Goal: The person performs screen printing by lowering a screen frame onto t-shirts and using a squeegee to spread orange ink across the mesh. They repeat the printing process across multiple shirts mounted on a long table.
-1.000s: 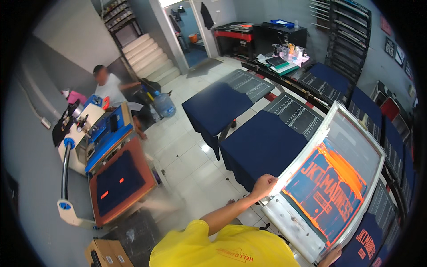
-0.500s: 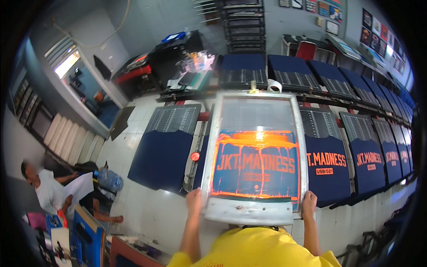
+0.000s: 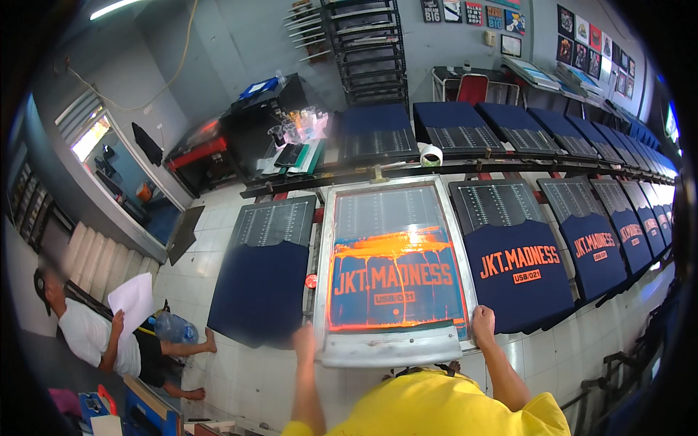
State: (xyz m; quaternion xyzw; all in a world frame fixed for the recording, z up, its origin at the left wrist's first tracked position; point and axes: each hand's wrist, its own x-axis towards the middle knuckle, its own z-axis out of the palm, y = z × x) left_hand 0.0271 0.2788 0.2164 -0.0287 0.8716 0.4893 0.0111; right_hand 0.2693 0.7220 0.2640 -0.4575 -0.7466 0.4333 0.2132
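Observation:
A screen printing frame with a pale metal rim lies in front of me over a dark blue shirt. Wet orange ink streaks its mesh, thickest in a band across the middle, and block lettering shows through. Across the near end of the frame rests a wide metal squeegee. My left hand is closed at the near left corner, fingers mostly hidden. At the right side near the corner, my right hand is closed round the rim.
Right of the frame, a blue shirt with an orange print begins a row of several. A plain blue shirt lies on the left board. A tape roll sits on the far rail. A person holding paper sits at left.
The frame has come down and left, no longer covering part of the right-hand shirt's print. Both hands have moved with it. My view has also shifted.

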